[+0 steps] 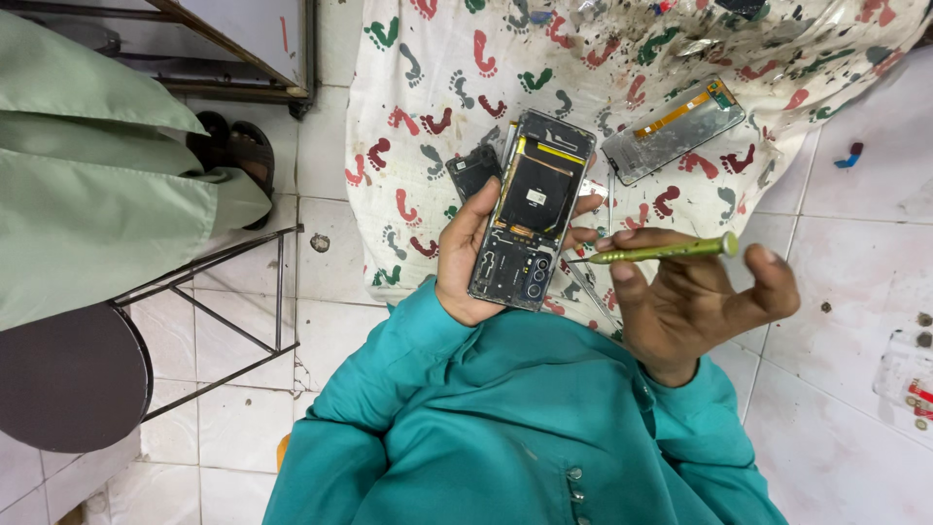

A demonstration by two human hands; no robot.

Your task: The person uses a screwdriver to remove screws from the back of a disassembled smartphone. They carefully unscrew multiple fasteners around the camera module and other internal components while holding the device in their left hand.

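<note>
left hand (466, 258) cups an opened phone (533, 209), back cover off, insides facing up: dark shielding, a yellow strip along the top edge, camera lenses at the lower end near the palm. fingers clamped around its long edges; fingertips show past the right side, thumb lies along the left. the phone is held above the lap, over the near edge of the footprint cloth (437, 68).

right hand (685, 297) holds a thin green screwdriver (666, 250), pinched between thumb and forefinger, shaft running roughly level. its fine tip points at the phone's lower right edge; whether the tip touches the phone is too small to tell. remaining fingers are loosely spread, palm turned up.

teal sleeves (505, 408) fill the lower frame and hide the lap and anything beneath.

on the cloth, spread over white floor tiles: a second phone frame (673, 131) with an orange flex strip, lying tilted, well apart from the held phone. a small dark part (473, 172) lies just behind the left hand, partly hidden by the phone. the cloth's upper area is stained and cluttered, items there cut off by the frame.

left side: another person in pale green clothing (87, 165), a sandalled foot (238, 151) on the tiles, mostly cut off. a round dark stool (68, 374) with metal legs stands beside. small bits at the right edge (914, 389), unclear.
</note>
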